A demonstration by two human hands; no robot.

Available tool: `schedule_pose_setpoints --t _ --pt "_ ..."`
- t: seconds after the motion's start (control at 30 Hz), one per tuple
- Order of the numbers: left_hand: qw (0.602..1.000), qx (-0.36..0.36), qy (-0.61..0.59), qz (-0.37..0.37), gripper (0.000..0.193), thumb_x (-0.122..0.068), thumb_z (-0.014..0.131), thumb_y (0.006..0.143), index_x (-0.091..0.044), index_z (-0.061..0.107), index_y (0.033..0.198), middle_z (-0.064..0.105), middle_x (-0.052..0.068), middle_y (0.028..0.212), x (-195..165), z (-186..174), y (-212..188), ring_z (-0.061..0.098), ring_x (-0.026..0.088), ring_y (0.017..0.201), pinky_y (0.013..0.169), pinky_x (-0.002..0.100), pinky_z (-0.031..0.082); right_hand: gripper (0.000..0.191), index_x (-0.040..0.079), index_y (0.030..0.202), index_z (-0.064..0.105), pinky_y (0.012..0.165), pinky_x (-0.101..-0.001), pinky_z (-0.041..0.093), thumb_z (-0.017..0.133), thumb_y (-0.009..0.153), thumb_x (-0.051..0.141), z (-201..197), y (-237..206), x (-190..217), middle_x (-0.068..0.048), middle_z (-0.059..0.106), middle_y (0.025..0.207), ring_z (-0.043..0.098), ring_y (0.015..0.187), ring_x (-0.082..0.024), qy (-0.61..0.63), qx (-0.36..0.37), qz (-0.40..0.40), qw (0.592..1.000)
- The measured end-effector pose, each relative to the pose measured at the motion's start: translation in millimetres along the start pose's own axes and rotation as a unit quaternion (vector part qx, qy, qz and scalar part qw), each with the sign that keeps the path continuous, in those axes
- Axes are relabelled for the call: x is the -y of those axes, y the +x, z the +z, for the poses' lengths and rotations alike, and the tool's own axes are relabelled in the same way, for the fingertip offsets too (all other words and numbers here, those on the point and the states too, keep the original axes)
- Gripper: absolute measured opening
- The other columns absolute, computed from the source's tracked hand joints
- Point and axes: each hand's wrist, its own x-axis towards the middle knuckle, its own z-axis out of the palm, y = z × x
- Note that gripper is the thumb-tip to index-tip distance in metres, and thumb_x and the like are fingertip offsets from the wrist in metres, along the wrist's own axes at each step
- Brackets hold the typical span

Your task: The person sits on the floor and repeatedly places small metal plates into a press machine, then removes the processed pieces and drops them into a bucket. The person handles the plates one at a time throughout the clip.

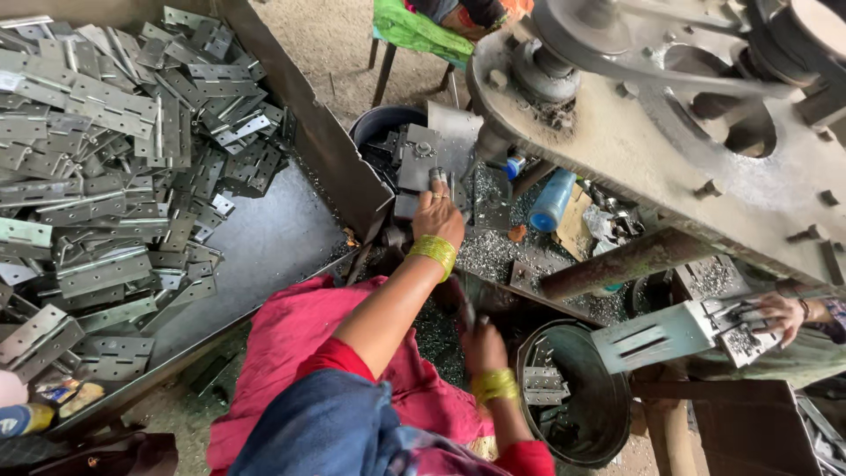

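Observation:
My left hand (438,216), with yellow bangles on the wrist, reaches forward to the press bed and pinches a small grey metal hinge piece (438,180) upright beside a dark square die block (418,159). My right hand (483,342), also bangled, stays low near my lap. Its fingers are closed around a dark rod (464,310) that sticks up from the fist. A round dark bucket (608,414) just right of that hand holds a few finished hinges (542,384). Metal shavings cover the bed around both hands.
A long metal tray (264,238) on the left carries a big heap of several grey hinges (106,176). The press body and flywheel (670,97) overhang at the top right. A blue bottle (552,201) lies on the bed. Another person's hand (780,316) holds metal parts at the right.

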Motion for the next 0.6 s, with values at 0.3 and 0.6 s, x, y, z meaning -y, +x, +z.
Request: schedule_pose_setpoints --t 0.3,0.6 --pt "0.997 0.074 -0.029 0.024 0.038 -0.02 0.048 0.103 0.0 0.071 0.126 0.042 0.019 0.16 3.4 -12.2 1.4 0.021 0.038 0.158 0.123 0.053 0.017 0.04 0.005 0.11 0.069 0.087 -0.0566 0.054 0.06 0.088 0.038 -17.2 40.6 -13.6 -0.029 0.072 0.104 0.068 0.102 -0.049 -0.027 -0.002 -0.068 0.997" --pt "0.997 0.073 0.006 0.021 0.034 -0.02 0.049 0.1 -0.007 0.076 0.117 0.043 0.013 0.161 10.4 -38.8 4.6 0.024 0.035 0.155 0.122 0.058 0.008 0.044 0.006 0.11 0.069 0.086 -0.055 0.055 0.065 0.09 0.045 15.3 4.0 -11.9 -0.031 0.072 0.102 0.069 0.104 -0.047 0.016 0.003 -0.004 1.0"
